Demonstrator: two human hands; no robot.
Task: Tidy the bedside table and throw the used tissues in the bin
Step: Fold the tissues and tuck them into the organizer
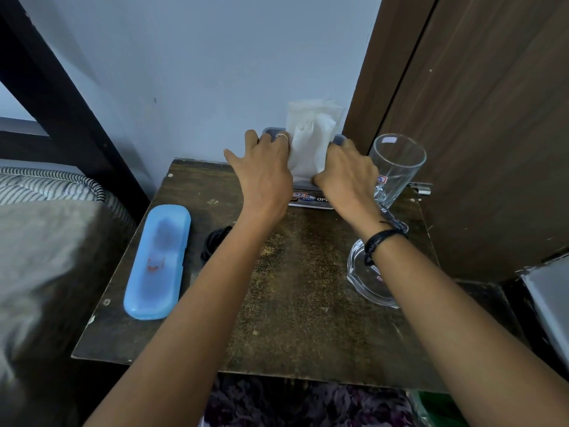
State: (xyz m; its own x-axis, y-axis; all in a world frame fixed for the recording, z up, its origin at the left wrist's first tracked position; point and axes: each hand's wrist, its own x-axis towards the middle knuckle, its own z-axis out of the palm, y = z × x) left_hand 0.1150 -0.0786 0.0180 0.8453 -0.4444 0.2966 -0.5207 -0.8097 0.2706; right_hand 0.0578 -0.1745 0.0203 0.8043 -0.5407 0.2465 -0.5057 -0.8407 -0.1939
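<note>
Left hand [261, 167]: fingers curled over one end of the tissue box [311, 198], thumb spread outward. Right hand [345, 171]: fingers curled over the other end. The box is held between both hands at the back of the bedside table [292, 303], against the wall, long axis left to right. A tissue [308, 143] stands up between the fingers, equally near both. No crumpled tissues are seen.
</note>
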